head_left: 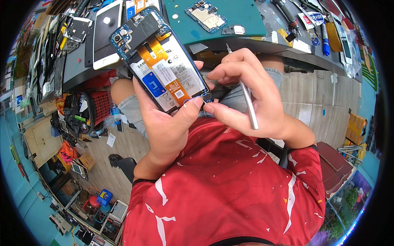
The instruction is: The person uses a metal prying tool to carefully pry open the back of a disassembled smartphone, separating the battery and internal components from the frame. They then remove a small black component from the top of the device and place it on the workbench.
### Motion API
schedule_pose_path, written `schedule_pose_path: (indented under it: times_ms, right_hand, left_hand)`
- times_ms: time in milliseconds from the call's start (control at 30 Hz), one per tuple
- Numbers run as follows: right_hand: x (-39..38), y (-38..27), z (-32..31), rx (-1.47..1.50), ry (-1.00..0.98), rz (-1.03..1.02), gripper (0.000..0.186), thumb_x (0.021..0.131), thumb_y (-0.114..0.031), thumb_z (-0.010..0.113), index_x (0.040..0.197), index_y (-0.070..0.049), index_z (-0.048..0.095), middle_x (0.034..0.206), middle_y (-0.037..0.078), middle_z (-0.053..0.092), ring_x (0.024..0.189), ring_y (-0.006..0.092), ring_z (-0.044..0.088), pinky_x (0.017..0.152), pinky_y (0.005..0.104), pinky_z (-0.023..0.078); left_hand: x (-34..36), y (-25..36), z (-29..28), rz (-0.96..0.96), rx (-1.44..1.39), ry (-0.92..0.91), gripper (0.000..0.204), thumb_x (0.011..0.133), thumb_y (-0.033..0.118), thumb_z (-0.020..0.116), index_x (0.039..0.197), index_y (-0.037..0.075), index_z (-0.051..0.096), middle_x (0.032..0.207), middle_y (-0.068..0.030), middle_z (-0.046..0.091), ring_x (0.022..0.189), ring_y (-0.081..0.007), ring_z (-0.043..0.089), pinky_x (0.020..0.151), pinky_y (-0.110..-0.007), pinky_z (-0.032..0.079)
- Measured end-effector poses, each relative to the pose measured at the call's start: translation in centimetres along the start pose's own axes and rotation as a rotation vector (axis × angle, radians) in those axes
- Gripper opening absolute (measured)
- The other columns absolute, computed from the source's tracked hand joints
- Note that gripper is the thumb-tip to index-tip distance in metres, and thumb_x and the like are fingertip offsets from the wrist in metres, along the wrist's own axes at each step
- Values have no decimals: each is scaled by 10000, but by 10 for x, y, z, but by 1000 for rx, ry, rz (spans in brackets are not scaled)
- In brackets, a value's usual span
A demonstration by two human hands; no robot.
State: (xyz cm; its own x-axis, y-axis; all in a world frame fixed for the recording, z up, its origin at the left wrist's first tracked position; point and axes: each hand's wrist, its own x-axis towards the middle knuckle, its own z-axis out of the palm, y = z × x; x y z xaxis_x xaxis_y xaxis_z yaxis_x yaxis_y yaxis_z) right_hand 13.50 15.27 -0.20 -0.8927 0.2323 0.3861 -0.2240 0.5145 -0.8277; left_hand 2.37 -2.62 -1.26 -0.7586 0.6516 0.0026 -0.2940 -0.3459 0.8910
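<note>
An opened smartphone (158, 69), tilted, shows a dark top section with a blue circuit board, orange flex cables and a white battery with a blue tab. My left hand (164, 131) grips it from below, thumb at the lower right corner beside thin wires. My right hand (254, 98) is curled around a slim silver tool (250, 108), its thumb and forefinger close to that same corner and a small dark part there. Whether those fingertips touch the part is unclear. A loose circuit board (205, 15) with a metal shield lies on the green mat (246, 20) beyond.
A white tablet (104, 37) and stacked phones (76, 30) lie at the bench's left. Tools (287, 16) and a blue pen (326, 41) are at its right. Below are a red basket (99, 108), boxes (353, 127) and a maroon case (332, 162). My knees sit under the bench.
</note>
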Motion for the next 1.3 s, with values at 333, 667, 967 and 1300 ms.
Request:
schedule_pose_path:
  times_ms: [333,667,967,1300]
  right_hand:
    - [3,0,-2,-56,43,-68,451,803,-70,940,1193,3,728,1070,126,667,929,238,625,800,346,533]
    - [4,-1,-3,-63,29,-73,434,811,-41,923,1191,14,720,1076,128,699,935,233,635,802,340,539]
    - [3,-1,-1,-57,34,-62,414,812,-37,912,1178,15,726,1078,129,678,938,233,643,804,338,542]
    - [3,0,-1,-59,32,-56,404,817,-43,898,1178,14,728,1074,122,671,938,225,642,802,331,544]
  left_hand:
    - [1,-1,0,36,-21,2,818,919,-78,788,1600,74,360,1509,-334,624,1194,-385,771,1028,-508,671]
    - [-1,-1,-1,34,-2,23,823,916,-69,811,1597,62,369,1504,-327,630,1202,-369,767,1074,-508,634]
    - [1,0,1,24,12,28,823,908,-62,808,1593,53,365,1501,-327,630,1192,-376,772,1079,-510,633]
    - [2,1,1,26,19,16,825,893,-72,807,1583,53,372,1478,-318,641,1178,-373,775,1070,-504,639]
